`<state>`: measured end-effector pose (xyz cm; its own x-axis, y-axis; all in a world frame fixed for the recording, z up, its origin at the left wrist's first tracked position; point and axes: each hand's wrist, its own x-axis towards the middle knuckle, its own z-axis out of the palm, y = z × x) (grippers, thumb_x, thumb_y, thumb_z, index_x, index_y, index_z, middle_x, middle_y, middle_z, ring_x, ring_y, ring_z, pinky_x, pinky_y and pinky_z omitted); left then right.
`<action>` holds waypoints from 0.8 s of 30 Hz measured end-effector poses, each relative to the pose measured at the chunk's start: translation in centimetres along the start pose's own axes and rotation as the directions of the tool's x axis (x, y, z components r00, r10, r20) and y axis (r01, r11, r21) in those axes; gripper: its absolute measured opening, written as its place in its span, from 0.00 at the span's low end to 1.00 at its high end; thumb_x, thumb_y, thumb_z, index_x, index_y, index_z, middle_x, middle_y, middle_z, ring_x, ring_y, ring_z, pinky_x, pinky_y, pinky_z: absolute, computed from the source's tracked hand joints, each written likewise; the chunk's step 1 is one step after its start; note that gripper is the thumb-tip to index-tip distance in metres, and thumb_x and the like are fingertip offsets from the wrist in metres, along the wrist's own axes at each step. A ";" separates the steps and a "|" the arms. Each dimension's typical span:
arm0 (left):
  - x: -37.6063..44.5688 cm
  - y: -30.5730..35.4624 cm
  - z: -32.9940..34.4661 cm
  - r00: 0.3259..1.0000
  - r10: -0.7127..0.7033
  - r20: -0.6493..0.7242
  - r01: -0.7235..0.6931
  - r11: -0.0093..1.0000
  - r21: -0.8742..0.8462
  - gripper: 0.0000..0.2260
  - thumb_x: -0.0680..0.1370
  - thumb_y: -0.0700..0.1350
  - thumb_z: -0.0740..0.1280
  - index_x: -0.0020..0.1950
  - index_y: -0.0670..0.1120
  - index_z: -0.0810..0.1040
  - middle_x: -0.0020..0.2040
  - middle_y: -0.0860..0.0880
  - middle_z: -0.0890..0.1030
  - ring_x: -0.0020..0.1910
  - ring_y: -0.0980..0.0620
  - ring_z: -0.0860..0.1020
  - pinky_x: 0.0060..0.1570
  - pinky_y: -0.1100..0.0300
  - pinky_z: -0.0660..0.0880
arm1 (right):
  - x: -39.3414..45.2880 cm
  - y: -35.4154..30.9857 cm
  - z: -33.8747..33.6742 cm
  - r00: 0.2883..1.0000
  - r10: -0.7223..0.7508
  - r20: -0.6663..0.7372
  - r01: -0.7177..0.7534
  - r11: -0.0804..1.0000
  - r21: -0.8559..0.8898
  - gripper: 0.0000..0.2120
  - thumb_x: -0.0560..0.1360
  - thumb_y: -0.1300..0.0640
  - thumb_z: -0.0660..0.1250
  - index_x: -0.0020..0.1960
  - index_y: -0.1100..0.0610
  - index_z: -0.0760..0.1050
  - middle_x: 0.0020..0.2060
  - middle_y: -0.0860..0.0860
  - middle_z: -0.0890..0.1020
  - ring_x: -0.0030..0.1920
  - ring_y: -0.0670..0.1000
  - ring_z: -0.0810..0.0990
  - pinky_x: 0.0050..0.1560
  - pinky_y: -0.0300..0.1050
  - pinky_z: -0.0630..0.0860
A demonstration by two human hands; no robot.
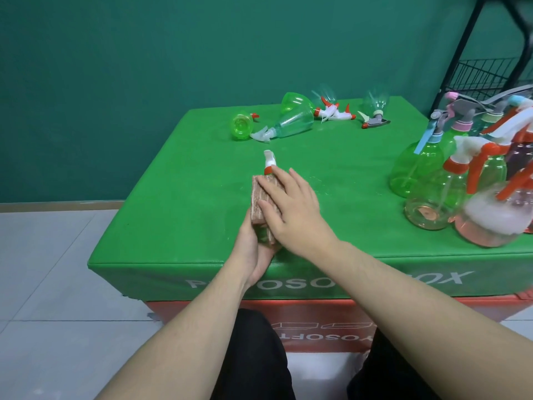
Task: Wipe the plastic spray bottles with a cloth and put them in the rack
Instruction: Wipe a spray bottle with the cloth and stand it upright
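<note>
A spray bottle lies over the green box; only its white and red spray head (269,161) shows, since a pinkish-brown cloth (261,197) is wrapped round its body. My left hand (253,249) grips the cloth-covered bottle from underneath. My right hand (291,207) lies on top with its fingers straight, pressing the cloth onto the bottle. Several more bottles lie on their sides at the far end, among them a green one (241,126) and a clear one (291,124). The black wire rack (487,73) stands at the back right.
A crowd of upright spray bottles (461,194) in green, clear and pink fills the right side of the green box (178,220). A green wall rises behind. Grey floor tiles lie to the left. My dark-trousered legs are below the box's front edge.
</note>
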<state>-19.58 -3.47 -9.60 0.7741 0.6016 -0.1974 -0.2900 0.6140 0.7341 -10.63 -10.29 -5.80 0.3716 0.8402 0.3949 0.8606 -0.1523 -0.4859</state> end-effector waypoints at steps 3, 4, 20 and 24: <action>-0.1 0.1 0.1 1.000 0.006 0.011 -0.006 1.000 0.025 0.16 0.82 0.52 0.60 0.64 0.47 0.80 0.59 0.41 0.84 0.57 0.45 0.81 0.63 0.43 0.75 | 1.5 -0.3 -0.4 0.995 0.095 -0.041 -0.096 0.995 -0.017 0.21 0.84 0.45 0.54 0.76 0.45 0.70 0.78 0.48 0.64 0.77 0.54 0.57 0.76 0.56 0.54; -0.1 0.1 0.1 1.000 0.017 0.016 -0.017 0.999 0.041 0.18 0.80 0.54 0.62 0.65 0.47 0.80 0.60 0.40 0.83 0.59 0.44 0.80 0.67 0.41 0.72 | 1.9 -0.4 -0.4 0.991 0.121 -0.050 -0.120 0.992 0.026 0.20 0.85 0.47 0.56 0.75 0.47 0.71 0.76 0.47 0.66 0.74 0.53 0.60 0.75 0.55 0.57; -0.2 -0.3 0.3 0.998 0.023 -0.055 -0.021 0.999 0.032 0.24 0.82 0.61 0.60 0.64 0.45 0.81 0.58 0.44 0.85 0.51 0.50 0.85 0.46 0.58 0.83 | -3.3 1.5 1.5 0.991 -0.105 -0.078 0.114 0.985 0.128 0.20 0.83 0.49 0.58 0.73 0.51 0.73 0.77 0.51 0.67 0.79 0.54 0.59 0.80 0.52 0.56; 0.3 -0.3 -0.3 0.997 0.020 -0.075 -0.020 1.000 0.002 0.45 0.68 0.66 0.77 0.77 0.44 0.69 0.69 0.39 0.78 0.68 0.43 0.78 0.63 0.51 0.79 | -4.8 2.0 2.4 0.972 -0.190 -0.139 0.203 0.976 0.079 0.17 0.82 0.51 0.62 0.68 0.53 0.78 0.74 0.53 0.72 0.78 0.58 0.63 0.78 0.55 0.60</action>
<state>-19.41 -3.29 -10.06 0.7240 0.6501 -0.2305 -0.3043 0.6009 0.7391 -11.55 -13.40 -10.50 0.2456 0.7731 0.5848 0.8878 0.0629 -0.4560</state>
